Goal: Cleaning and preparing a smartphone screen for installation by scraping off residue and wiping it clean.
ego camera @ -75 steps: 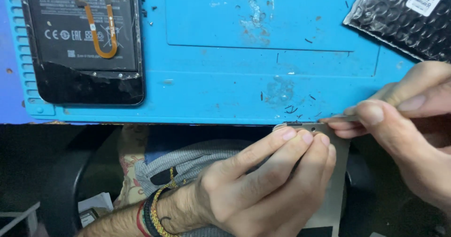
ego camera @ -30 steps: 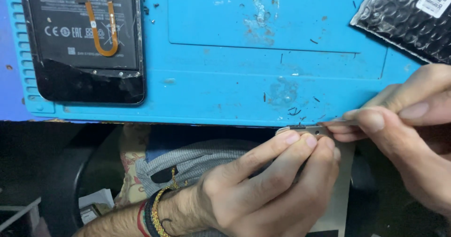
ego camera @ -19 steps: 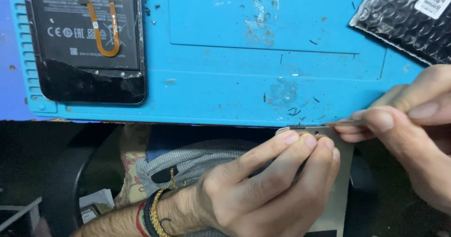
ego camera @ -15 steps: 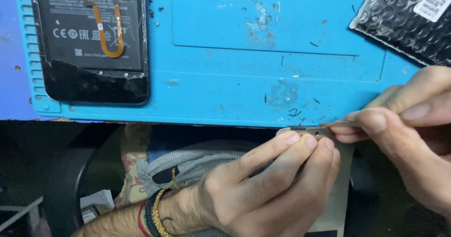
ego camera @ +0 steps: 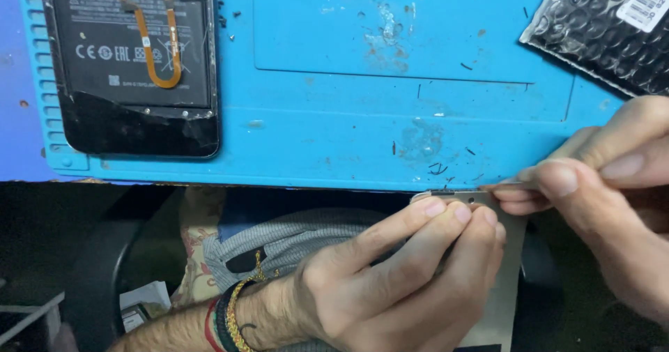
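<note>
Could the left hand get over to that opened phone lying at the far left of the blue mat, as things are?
Probably yes. Nothing lies on the blue mat between the left hand and the opened phone. But that hand is busy gripping a thin flat panel, which the right hand pinches at its top edge.

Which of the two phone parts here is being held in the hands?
The pale flat panel below the mat's edge, gripped by the left hand and right hand; the opened black phone lies untouched top-left.

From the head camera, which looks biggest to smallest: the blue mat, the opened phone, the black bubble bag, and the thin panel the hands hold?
1. Blue mat, by far.
2. Opened phone.
3. Black bubble bag and thin panel: unsure, both partly hidden, the bag cut off by the frame, the panel nearer the camera.
</note>
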